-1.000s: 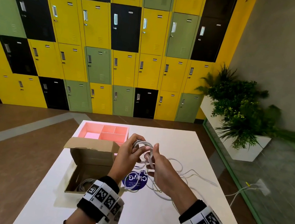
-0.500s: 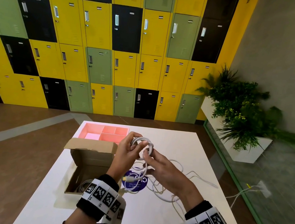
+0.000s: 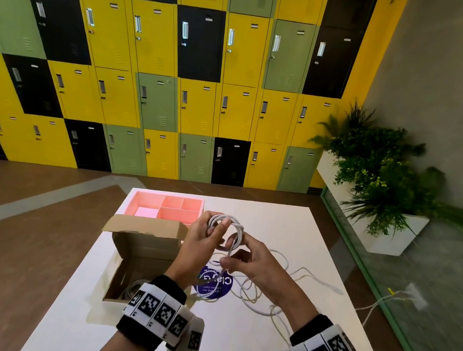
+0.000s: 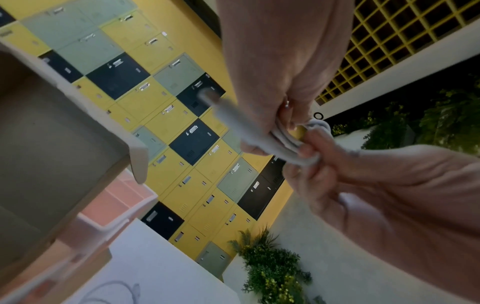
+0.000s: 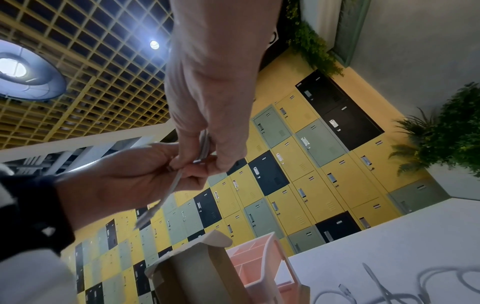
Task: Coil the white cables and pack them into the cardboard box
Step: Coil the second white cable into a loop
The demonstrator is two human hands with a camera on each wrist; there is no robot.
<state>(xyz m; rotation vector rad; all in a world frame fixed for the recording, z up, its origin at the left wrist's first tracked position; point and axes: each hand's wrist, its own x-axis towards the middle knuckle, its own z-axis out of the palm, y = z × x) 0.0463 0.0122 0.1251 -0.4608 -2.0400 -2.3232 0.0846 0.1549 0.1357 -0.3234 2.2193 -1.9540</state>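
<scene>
white cable coil [image 3: 225,227] | both hands' grip | cardboard box [image 3: 141,254]: one coil inside

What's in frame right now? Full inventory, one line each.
coiled cable: one, white, held above the table between both hands
loose cables: count unclear, white, tangled on the table, right of the box
cardboard box: one, brown, open, left on the table, cable inside
divided tray: one, pink, behind the box
round sticker: one, blue, on the table
lockers: many, yellow, green, black, back wall
planter: one, white, green plants, right
left hand: grips the coil
right hand: pinches the cable
</scene>
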